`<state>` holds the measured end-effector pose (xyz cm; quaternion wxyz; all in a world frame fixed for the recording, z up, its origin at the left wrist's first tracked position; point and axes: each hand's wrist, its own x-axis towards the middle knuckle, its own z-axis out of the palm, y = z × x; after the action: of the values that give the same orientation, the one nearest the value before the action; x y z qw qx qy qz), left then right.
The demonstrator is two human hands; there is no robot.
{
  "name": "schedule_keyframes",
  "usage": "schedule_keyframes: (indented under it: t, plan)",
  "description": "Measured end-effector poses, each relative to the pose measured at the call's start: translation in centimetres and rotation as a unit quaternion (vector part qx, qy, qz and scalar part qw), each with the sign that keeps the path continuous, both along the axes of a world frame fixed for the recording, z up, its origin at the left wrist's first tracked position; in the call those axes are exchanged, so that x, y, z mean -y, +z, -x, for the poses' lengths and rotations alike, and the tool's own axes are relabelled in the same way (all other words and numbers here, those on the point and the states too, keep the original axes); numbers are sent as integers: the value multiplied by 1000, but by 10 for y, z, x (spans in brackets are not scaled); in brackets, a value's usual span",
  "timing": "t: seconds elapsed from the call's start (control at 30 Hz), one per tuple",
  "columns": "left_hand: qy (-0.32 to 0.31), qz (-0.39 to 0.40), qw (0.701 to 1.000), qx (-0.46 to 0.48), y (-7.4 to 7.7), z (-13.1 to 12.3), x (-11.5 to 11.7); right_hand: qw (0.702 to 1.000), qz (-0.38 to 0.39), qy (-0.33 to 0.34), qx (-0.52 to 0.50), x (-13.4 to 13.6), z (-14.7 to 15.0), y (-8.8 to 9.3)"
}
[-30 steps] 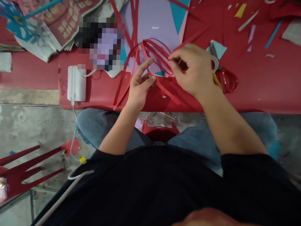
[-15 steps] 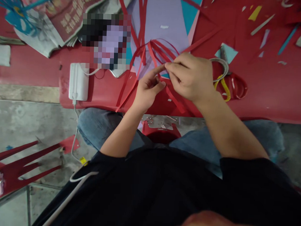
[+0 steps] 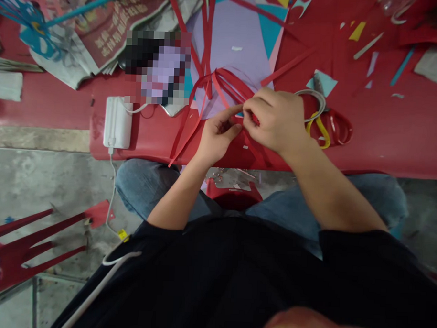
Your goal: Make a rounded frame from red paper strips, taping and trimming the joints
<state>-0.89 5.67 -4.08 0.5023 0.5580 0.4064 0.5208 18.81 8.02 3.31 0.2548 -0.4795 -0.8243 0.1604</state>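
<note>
Thin red paper strips (image 3: 221, 85) fan and loop over sheets of lilac paper (image 3: 241, 31), some ends hanging toward the table's near edge. My right hand (image 3: 277, 119) is closed, thumb and fingers pinching a red strip, a bit of which shows inside the curled fingers. My left hand (image 3: 217, 135) meets its fingertips from the left; the index finger reaches out, the thumb lies below it and the other fingers curl in. The strip between the two hands is mostly hidden by the fingers.
Scissors with red and yellow handles (image 3: 340, 129) lie right of my hands beside a tape roll (image 3: 320, 100). Left are a white power bank (image 3: 118, 123) with a cable, a blurred-out phone area, newspaper (image 3: 115, 29) and a blue paper flower (image 3: 40, 38). Paper scraps (image 3: 368, 47) lie far right.
The view has shifted slightly, so the table items sit a little lower. My right fingers have curled in more around the strip; my left hand stays against them.
</note>
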Motion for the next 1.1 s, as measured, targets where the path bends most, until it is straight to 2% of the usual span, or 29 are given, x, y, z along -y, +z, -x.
schedule_keyframes:
  t: [0.23,0.47,0.57,0.67,0.73,0.9,1.0,1.1]
  plan:
    - [24,-22,999,6,-4,-6,4,999,-1,1,37,4,-4,-6]
    - [-1,-12,1000,2,-3,-15,12,999,-4,-13,36,15,-15,-12]
    - [-8,-1,1000,-15,0,-15,12,1000,0,-22,1,25,-19,-15]
    - [-8,7,1000,-21,2,-14,11,995,28,-40,-92,36,-18,-18]
    - [-17,-1,1000,-21,2,-14,12,980,84,-55,-172,41,-14,-19]
    - [-18,-34,999,-28,2,-20,17,917,231,-64,-318,39,-6,-24]
    - [2,-30,999,-39,4,-23,21,888,276,-75,-359,34,-6,-28]
    - [24,-22,998,-54,5,-25,25,884,271,-101,-368,33,-5,-29]
